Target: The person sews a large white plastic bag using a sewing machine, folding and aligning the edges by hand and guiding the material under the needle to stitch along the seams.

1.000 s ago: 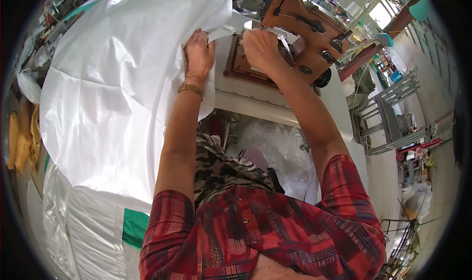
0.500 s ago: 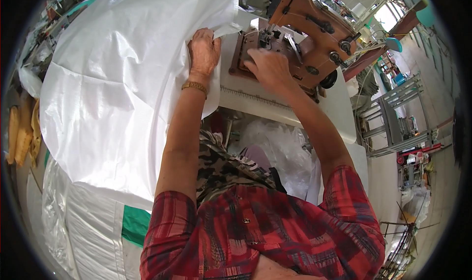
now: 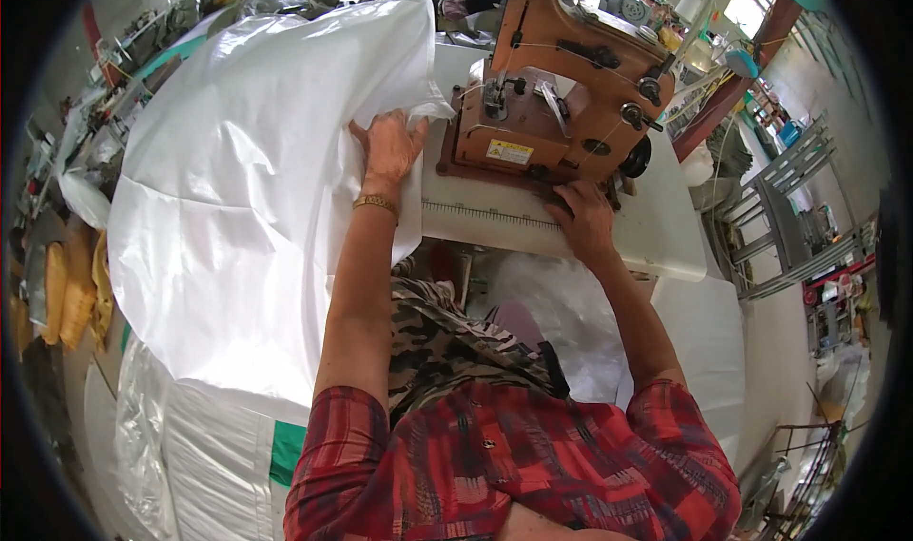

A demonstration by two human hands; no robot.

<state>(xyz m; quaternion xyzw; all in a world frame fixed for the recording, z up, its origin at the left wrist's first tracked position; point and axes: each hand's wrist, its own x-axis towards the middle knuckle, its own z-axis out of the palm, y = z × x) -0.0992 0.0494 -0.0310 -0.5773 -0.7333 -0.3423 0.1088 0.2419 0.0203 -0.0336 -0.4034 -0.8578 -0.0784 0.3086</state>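
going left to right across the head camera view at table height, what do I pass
Yellow sacks → white sheet → left hand → orange sewing machine → right hand → grey metal racks.

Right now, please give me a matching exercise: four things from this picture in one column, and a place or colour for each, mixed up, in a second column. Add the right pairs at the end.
Things
1. left hand
2. right hand
3. sewing machine
4. bracelet

Places and colours
A. orange-brown body, standing on the white table
B. gold colour, around the left wrist
C. flat on the white sheet, near the machine's needle end
D. on the table's front edge, below the machine's base

Pairs: 1-C, 2-D, 3-A, 4-B
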